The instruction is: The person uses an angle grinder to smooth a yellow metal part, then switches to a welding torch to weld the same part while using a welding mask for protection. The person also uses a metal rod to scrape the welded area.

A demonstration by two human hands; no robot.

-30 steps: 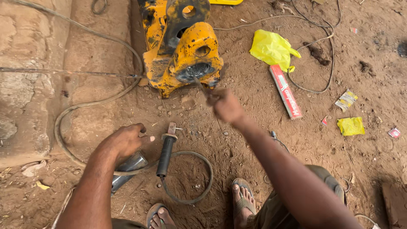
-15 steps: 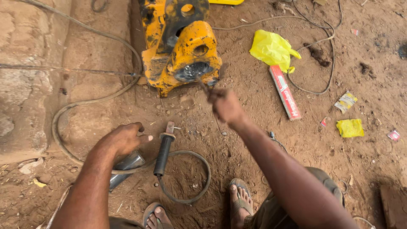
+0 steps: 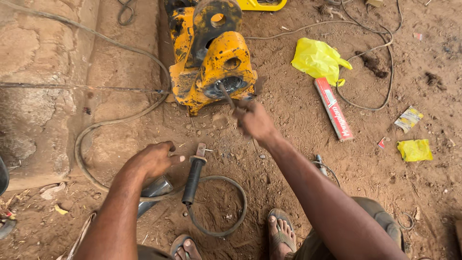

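Observation:
A large yellow, rusty machine part [image 3: 211, 53] with a round bore lies on the dirt in front of me. My right hand [image 3: 255, 121] grips a thin metal rod [image 3: 225, 92] whose tip reaches into the bore's dark opening. My left hand [image 3: 153, 159] rests on the ground over a shiny metal cylinder [image 3: 154, 191], fingers loosely curled on it. Just right of that hand lies a black-handled welding electrode holder [image 3: 193, 177] with its cable [image 3: 230, 226] looped on the soil. My feet in sandals [image 3: 281, 233] show at the bottom.
A concrete ledge [image 3: 43, 96] runs along the left, with a thick grey cable [image 3: 120, 118] curving over it. On the right lie a yellow plastic bag [image 3: 318, 58], a red flat box [image 3: 334, 109], small yellow wrappers [image 3: 415, 149] and thin wires [image 3: 380, 103].
My right hand has moved up towards the yellow part, bringing the rod tip into its bore. My left hand has stayed on the cylinder.

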